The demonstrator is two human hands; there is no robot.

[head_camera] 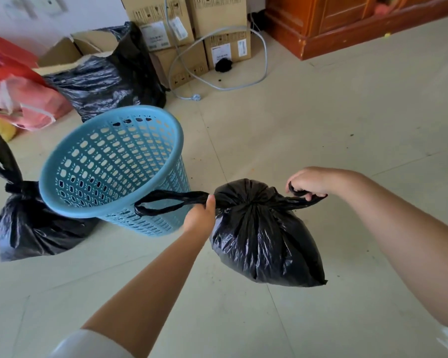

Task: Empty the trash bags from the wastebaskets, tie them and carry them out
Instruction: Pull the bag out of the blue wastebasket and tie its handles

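Observation:
A full black trash bag (264,241) hangs in the air between my hands, its neck gathered into a knot. My left hand (201,215) grips the bag's left handle loop, which sticks out toward the basket. My right hand (308,183) grips the right handle loop and pulls it the other way. Just left of the bag stands a light blue perforated wastebasket (109,164), tilted and with no liner in it. A second black bag (29,228), tied at the top, sits on the floor at the far left against the basket.
A large black bag (106,73) leans on cardboard boxes (192,29) at the back, with a grey cable (217,81) looping on the floor. Red and pink bags (18,94) lie at the left. A wooden cabinet (347,21) stands at the back right. Tiled floor (347,112) spreads to the right.

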